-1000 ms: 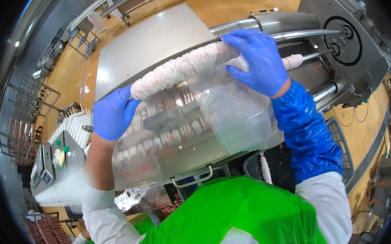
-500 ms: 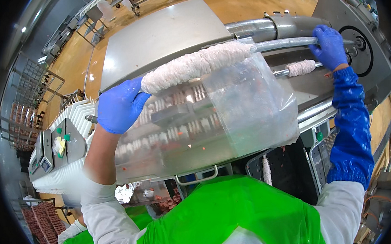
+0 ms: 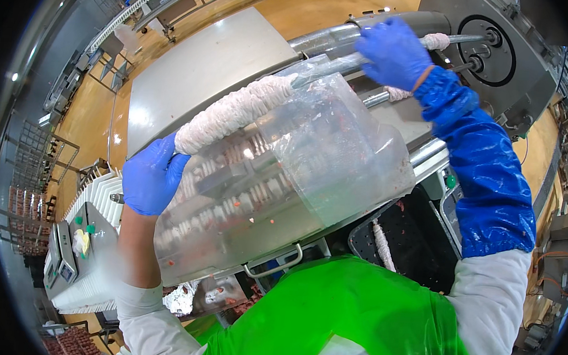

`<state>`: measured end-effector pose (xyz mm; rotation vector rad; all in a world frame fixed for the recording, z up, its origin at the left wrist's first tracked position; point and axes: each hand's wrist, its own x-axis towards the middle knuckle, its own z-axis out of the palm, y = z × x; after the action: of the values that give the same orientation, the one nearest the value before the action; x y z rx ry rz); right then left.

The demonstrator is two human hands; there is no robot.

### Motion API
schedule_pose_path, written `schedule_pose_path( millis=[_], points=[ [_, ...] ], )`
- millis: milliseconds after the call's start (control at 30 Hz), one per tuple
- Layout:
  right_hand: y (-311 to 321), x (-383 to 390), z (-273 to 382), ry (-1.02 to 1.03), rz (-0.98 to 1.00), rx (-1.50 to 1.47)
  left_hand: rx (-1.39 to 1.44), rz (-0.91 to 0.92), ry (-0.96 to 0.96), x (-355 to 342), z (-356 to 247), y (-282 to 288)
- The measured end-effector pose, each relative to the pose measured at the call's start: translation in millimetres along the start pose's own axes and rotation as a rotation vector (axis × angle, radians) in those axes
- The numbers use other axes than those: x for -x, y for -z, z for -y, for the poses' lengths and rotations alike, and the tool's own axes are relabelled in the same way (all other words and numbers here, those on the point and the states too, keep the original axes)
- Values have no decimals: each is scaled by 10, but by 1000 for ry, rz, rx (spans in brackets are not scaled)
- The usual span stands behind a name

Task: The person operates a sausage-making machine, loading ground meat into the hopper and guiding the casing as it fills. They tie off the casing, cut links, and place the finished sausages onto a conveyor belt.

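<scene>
Steel machine (image 3: 530, 82) at right, clear cover (image 3: 334, 158) below, silvery tube (image 3: 333, 68) ahead, and the ruffled white casing (image 3: 236, 113) slopes from the tube's end, left grip (image 3: 153, 175) pinched closed on it, right grip (image 3: 395, 54) curled at the tube, hold unclear, so an uneven tug could tear it!

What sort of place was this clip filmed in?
Probably a meat-processing plant: reddish, sausage-like links hang at the lower left, a steel machine stands at the upper right, and the left hand holds one end of what looks like gathered pale casing.
</scene>
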<state>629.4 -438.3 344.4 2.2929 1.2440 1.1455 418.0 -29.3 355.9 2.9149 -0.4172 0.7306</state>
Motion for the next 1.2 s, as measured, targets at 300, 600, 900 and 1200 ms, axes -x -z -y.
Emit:
schedule_pose_path(
  millis=[300, 600, 900, 1200],
  points=[
    [-132, 304, -397, -256, -35, -325, -5, 41, 12, 23, -31, 24],
    [-236, 445, -449, -192, 101, -241, 8, 63, 28, -33, -66, 7],
    [-40, -51, 58, -16, 25, -249, 61, 54, 40, 4, -44, -12],
    [-172, 978, -1107, -360, 191, -37, 53, 75, 24, -16, -78, -20]
  ],
)
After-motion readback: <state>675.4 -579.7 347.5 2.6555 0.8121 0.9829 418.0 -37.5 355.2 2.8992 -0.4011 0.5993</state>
